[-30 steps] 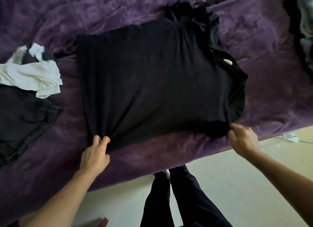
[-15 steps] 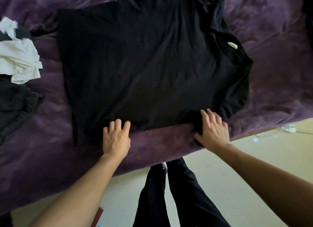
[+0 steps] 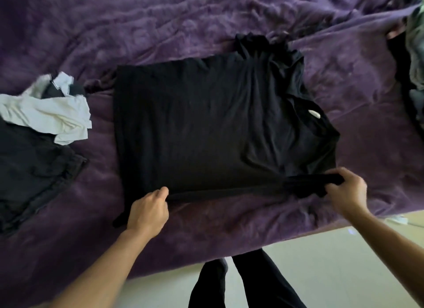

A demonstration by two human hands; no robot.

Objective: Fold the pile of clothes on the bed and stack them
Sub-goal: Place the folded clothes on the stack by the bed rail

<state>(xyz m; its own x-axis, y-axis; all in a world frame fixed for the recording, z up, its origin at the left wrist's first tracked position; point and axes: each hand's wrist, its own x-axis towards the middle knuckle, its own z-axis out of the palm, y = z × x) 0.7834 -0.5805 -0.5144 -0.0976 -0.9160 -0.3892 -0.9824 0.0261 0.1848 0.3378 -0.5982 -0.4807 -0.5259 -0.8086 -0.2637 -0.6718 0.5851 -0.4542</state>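
Observation:
A black t-shirt (image 3: 206,128) lies spread flat on the purple bedspread (image 3: 183,27), its collar with a white label toward the right. My left hand (image 3: 149,210) pinches the shirt's near edge at the left. My right hand (image 3: 346,190) grips the bunched near sleeve and edge at the right. Between the two hands the near edge is lifted into a taut line. A white garment (image 3: 50,110) and a dark folded garment (image 3: 29,170) lie at the left of the bed.
More crumpled clothes (image 3: 413,66) lie at the bed's far right edge. The pale floor (image 3: 321,273) runs along the near side of the bed, with my dark-trousered legs (image 3: 241,282) standing on it. A small white object (image 3: 398,220) lies on the floor at right.
Both hands went from pressing flat on the shirt's near edge to gripping it and raising it taut. The right hand moved outward to the right.

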